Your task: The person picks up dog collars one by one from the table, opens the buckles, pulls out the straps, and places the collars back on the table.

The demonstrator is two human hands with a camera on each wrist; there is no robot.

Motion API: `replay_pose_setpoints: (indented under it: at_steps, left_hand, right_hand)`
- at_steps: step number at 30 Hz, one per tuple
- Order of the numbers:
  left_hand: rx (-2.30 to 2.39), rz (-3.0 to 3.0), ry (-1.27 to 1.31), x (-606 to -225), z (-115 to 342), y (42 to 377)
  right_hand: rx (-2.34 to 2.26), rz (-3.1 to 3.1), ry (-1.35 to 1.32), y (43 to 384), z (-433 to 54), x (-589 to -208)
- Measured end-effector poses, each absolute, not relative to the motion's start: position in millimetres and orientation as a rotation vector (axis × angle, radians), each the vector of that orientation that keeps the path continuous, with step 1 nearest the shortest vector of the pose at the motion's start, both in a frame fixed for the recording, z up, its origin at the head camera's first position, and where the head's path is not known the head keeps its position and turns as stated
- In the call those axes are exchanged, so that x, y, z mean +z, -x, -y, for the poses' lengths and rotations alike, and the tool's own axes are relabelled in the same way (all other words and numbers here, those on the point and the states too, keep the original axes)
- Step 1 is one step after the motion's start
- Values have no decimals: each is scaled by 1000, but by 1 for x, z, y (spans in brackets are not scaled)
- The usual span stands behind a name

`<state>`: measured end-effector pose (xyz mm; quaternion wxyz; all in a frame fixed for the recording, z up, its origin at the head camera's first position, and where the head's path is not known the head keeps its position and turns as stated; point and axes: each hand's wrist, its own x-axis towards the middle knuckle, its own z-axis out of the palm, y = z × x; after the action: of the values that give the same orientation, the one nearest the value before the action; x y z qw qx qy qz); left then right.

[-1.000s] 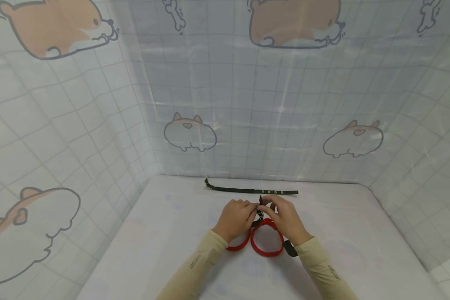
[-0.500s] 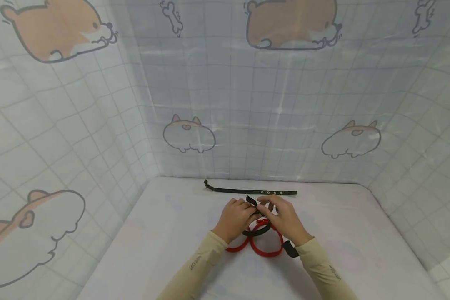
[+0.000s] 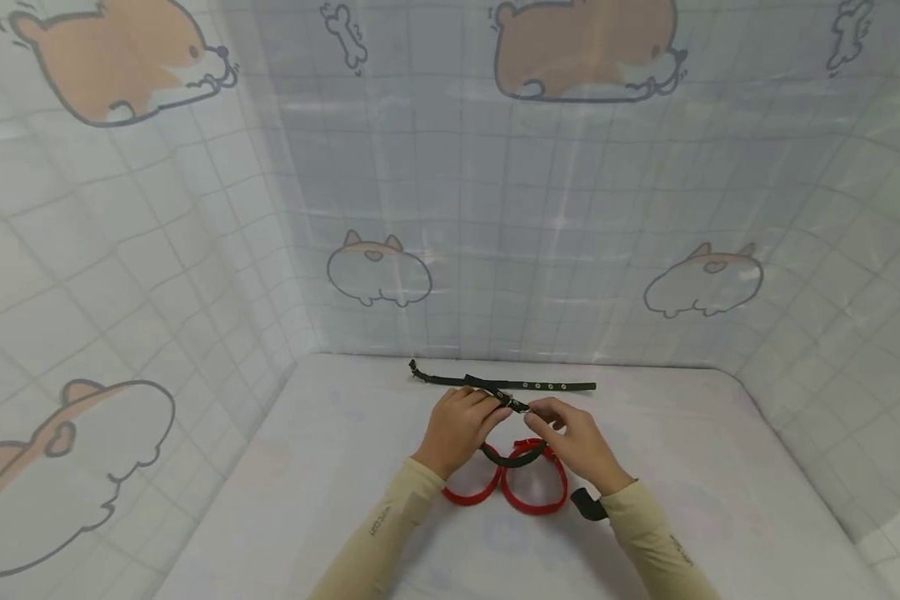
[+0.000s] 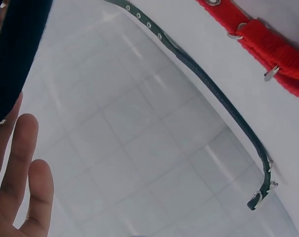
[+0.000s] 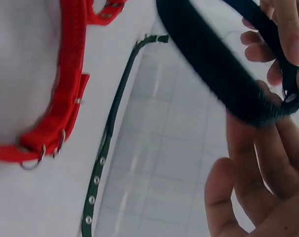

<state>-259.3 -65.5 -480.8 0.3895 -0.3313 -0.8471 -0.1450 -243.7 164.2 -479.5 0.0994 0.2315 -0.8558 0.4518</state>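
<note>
Step in hand, judging by the grip: working the strap end [image 3: 478, 383] of the looped dark green collar [image 3: 513, 462] at its buckle [image 3: 522, 407] (fastening or loosening, cannot tell), collar raised above the table [image 3: 307, 517], left hand [image 3: 457, 427] pinching it at nine o'clock and right hand [image 3: 573, 437] at three. Next move likely calls for a steady buckle and a fine fingertip pull. Count: two dark green collars, the second, a straightened collar [image 3: 513, 385] with four visible eyelets [image 3: 551, 386], at twelve o'clock; two red, left red collar [image 3: 467, 502] at seven, right red collar [image 3: 532, 507] at six.
</note>
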Motion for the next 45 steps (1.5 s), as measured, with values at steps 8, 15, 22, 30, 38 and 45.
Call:
replay_pose_setpoints:
  at_steps: [8,15,22,30,38,45]
  left_hand:
    - [-487,2161,934,-487,64,258]
    - [-514,2184,926,-490,68,260]
    - [-528,2155,937,-489,72,261]
    - [-546,2182,956,-488,70,259]
    - [-554,2175,953,-490,71,260]
    - [-573,2156,971,-491,71,260]
  right_hand:
    - [1486,2501,-651,245,-160,-482]
    - [1564,2479,-682,246,-162,-484]
    - [1647,2496,-748,245,-163,-483]
    - [1664,2496,-704,248,-161,-483]
    - [1760,2509,-866,247,-165,-481]
    - [1782,2512,-804,248,-163,-485]
